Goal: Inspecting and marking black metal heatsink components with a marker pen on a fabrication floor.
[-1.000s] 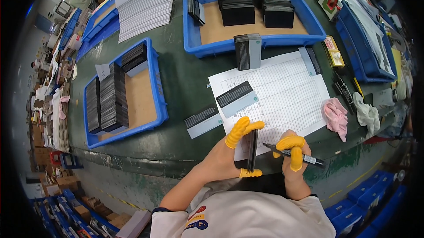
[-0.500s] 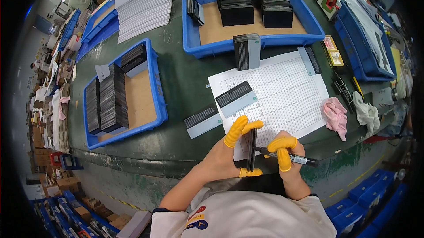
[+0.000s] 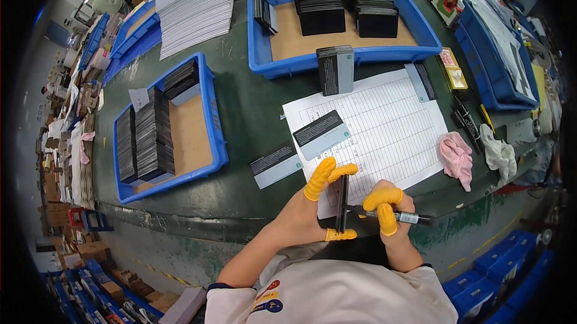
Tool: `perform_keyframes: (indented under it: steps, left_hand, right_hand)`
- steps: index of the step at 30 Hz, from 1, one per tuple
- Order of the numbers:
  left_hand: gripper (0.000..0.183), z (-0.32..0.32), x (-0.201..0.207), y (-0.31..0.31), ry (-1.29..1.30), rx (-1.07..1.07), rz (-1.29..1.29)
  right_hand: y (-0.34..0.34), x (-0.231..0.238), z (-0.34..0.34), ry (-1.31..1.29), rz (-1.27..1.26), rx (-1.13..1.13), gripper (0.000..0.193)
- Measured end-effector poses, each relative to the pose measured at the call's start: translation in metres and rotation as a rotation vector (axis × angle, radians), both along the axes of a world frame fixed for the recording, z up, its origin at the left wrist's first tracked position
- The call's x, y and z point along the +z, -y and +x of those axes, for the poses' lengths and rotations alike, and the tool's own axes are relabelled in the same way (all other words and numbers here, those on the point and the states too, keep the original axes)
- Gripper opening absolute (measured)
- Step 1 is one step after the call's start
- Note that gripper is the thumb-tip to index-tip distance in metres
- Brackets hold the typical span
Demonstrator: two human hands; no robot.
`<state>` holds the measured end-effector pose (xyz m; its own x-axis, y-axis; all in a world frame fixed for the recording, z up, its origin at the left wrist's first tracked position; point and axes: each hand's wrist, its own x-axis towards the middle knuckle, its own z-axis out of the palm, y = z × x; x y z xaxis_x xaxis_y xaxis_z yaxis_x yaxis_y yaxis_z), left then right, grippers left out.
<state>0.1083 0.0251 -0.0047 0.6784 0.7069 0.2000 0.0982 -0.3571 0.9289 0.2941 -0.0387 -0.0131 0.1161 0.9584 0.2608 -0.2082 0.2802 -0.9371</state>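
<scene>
Worktop (image 3: 237,119) green, near edge chipped; blue bins (image 3: 496,267) on grey floor (image 3: 466,243) at right. Left hand (image 3: 303,219) grips black cards (image 3: 343,204) upright above that edge; right hand (image 3: 392,214) holds black marker (image 3: 410,218), tip at cards.

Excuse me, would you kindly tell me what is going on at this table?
A person is working at a green table. The left hand holds a thin dark stack edge-on, and the right hand holds a black marker with its tip at or very near the stack. A gridded sheet lies just beyond, and a blue tray farther back holds rows of dark cards.
</scene>
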Motion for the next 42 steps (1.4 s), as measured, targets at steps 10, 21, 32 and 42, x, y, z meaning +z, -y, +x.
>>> perform_keyframes:
  steps: [10, 21, 32, 42]
  left_hand:
    - [0.115, -0.001, -0.001, 0.001, -0.028, 0.011, 0.001]
    - [0.115, 0.000, 0.000, 0.000, -0.007, 0.014, 0.006]
    - [0.107, 0.001, 0.007, -0.001, -0.033, 0.019, -0.021]
    - [0.109, 0.001, 0.001, 0.001, 0.065, 0.052, -0.019]
  right_hand:
    - [0.000, 0.002, -0.004, 0.004, -0.033, -0.014, 0.019]
    - [0.001, -0.003, 0.003, 0.041, 0.047, 0.075, 0.017]
    - [-0.002, 0.000, 0.005, 0.103, 0.102, 0.066, 0.016]
    - [0.001, 0.004, 0.004, 0.058, 0.075, -0.068, 0.037]
